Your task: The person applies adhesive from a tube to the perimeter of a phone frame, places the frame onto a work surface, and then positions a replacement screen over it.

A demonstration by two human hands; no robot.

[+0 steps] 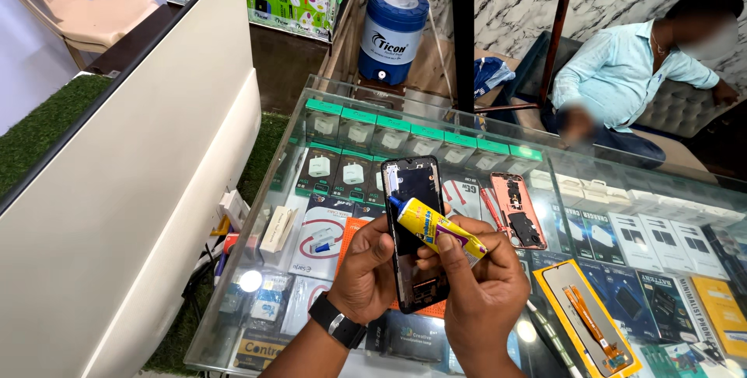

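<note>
Your left hand (pixel 366 273) grips the open phone frame (pixel 416 230) upright above the glass counter's (pixel 233 323) near edge; your right hand (pixel 478 288) pinches the yellow glue tube (pixel 436 226), nozzle touching the frame's upper left rim. Judged step: laying adhesive along the frame. Next move likely needs steady, light squeezing while tracing the rim.

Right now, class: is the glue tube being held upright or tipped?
Tipped: the yellow glue tube slants, its blue nozzle touching the phone frame.
</note>
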